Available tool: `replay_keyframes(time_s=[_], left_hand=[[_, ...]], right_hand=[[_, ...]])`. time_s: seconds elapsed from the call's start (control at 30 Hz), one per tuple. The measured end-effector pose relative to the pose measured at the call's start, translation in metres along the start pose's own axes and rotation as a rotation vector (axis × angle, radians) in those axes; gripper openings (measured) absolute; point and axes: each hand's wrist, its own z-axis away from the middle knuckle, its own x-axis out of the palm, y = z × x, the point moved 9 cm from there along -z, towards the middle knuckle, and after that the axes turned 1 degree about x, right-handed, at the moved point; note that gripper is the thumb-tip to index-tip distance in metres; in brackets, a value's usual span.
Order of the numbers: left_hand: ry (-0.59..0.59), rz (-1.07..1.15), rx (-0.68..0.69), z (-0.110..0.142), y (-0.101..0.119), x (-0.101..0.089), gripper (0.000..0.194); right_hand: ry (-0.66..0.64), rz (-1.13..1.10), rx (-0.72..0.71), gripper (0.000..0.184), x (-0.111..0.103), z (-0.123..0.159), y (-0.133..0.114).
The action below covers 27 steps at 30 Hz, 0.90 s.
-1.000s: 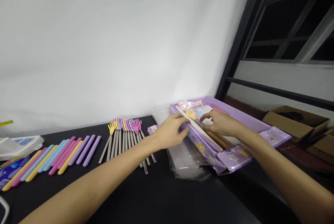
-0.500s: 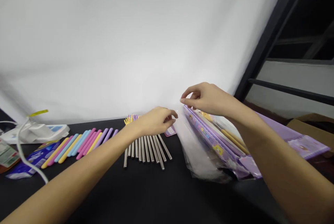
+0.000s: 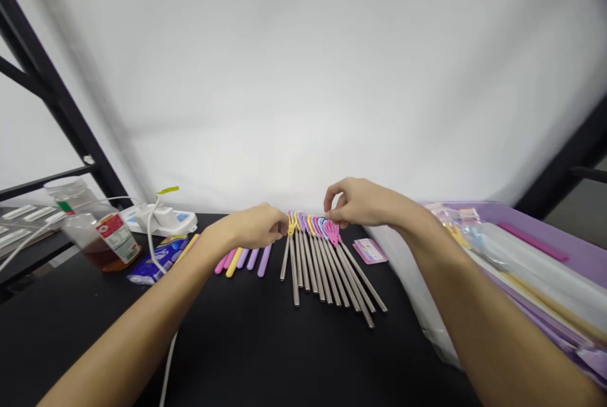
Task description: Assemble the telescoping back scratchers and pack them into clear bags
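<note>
A row of several steel rods with small coloured hand-shaped plastic heads, likely back scratchers (image 3: pixel 322 274), lies on the black table. Their yellow, lilac, blue and pink heads (image 3: pixel 310 225) point away from me. My left hand (image 3: pixel 256 227) rests at the row's left end, with its fingertips against a yellow head. My right hand (image 3: pixel 355 203) curls over the pink heads at the right end, and its thumb and fingers seem to pinch one. The rods' lower ends show no grip by either hand.
Pastel handles (image 3: pixel 241 260) lie left of the rods, partly behind my left forearm. A pink card (image 3: pixel 370 250) lies to the right. A purple tray (image 3: pixel 521 230) in clear plastic sits at right. Farther left stand a labelled jar (image 3: pixel 102 239), a white power strip (image 3: pixel 159 220) with cable, and a blue packet (image 3: pixel 159 270).
My view has swung left, so the purple tray sits at the right edge. Both hands have left the plastic-wrapped tray and now sit at the head ends of the rods.
</note>
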Motion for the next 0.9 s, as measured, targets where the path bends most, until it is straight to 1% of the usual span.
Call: replay_keyframes(time_s=[0.1,0.23,0.33,0.47,0.57,0.67,0.77,0.83,0.9], left_hand=[[-0.033,-0.008,-0.048,0.003,-0.016,0.004,0.021],[-0.06,-0.053,-0.186,0.005,-0.042,0.006,0.026],[-0.102,-0.073,-0.257,0.009,-0.055,0.009,0.031],[-0.15,-0.084,-0.3,0.012,-0.063,0.015,0.034],[-0.154,-0.082,-0.278,0.009,-0.061,0.018,0.032],[-0.144,-0.075,-0.24,0.003,-0.053,0.023,0.023],[-0.115,-0.085,-0.219,-0.005,-0.043,0.029,0.02],[-0.098,-0.094,-0.205,-0.01,-0.037,0.033,0.023],[-0.091,-0.101,-0.195,-0.013,-0.032,0.037,0.023]], right_hand=[[-0.063,-0.073,0.001,0.016,0.034,-0.014,-0.004],[-0.079,-0.11,0.009,0.015,0.07,-0.026,-0.006],[-0.088,-0.128,0.009,0.015,0.088,-0.028,-0.01],[-0.102,-0.131,0.023,0.015,0.101,-0.026,-0.016],[-0.117,-0.144,0.037,0.016,0.101,-0.025,-0.017],[-0.087,-0.02,0.064,0.014,0.086,-0.024,-0.009],[-0.041,0.133,0.148,0.014,0.063,-0.022,0.012],[-0.072,0.151,0.217,0.017,0.056,-0.019,0.03],[-0.131,0.141,0.275,0.02,0.055,-0.017,0.047]])
